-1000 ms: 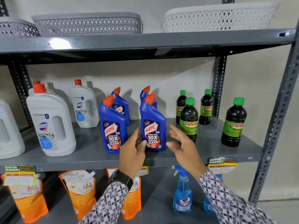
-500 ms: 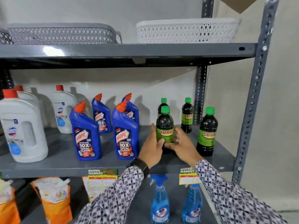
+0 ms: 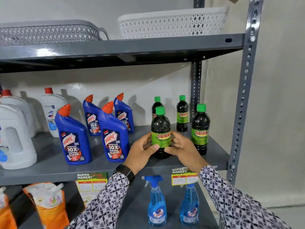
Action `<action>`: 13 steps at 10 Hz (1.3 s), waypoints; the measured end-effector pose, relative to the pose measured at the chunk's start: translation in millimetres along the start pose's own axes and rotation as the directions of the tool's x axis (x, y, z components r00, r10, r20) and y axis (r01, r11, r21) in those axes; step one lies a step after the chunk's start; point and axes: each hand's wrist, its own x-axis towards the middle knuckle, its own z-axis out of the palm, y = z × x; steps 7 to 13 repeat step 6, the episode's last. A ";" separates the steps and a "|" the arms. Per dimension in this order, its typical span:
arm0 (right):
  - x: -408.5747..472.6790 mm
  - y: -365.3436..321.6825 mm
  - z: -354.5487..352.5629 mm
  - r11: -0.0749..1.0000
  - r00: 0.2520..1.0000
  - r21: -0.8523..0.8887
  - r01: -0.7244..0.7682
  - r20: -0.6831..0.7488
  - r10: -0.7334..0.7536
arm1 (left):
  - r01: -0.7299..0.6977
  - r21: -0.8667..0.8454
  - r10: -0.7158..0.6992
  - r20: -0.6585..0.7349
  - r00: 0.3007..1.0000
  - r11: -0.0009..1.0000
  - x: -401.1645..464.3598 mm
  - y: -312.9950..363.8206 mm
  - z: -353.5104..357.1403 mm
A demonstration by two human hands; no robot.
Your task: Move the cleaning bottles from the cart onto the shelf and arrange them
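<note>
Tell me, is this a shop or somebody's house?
Probably a shop: "Super Market" price tags hang on the metal shelf, and the same blue Harpic bottles and dark Sunny bottles stand in rows.

Both arms wear long sleeves (image 3: 105, 205) in a black-and-white geometric print, with a black wristwatch (image 3: 127, 173) on the left wrist.

You've got four blue Harpic bottles (image 3: 73, 138), four dark Sunny bottles (image 3: 160, 129), two blue spray bottles (image 3: 156, 202), two baskets (image 3: 171, 23) up top.
</note>
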 end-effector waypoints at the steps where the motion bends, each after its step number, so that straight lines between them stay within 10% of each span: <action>1: 0.7 3.4 0.8 1.000 1.000 0.004 0.012 -0.003 -0.012 | -0.017 0.013 0.017 0.001 1.000 1.000 -0.8 0.4 -0.2; 13: -13.0 -13.5 8.7 1.000 0.998 0.007 -0.016 -0.052 0.016 | 0.048 -0.065 -0.041 0.111 0.993 0.997 -15.5 12.6 -5.4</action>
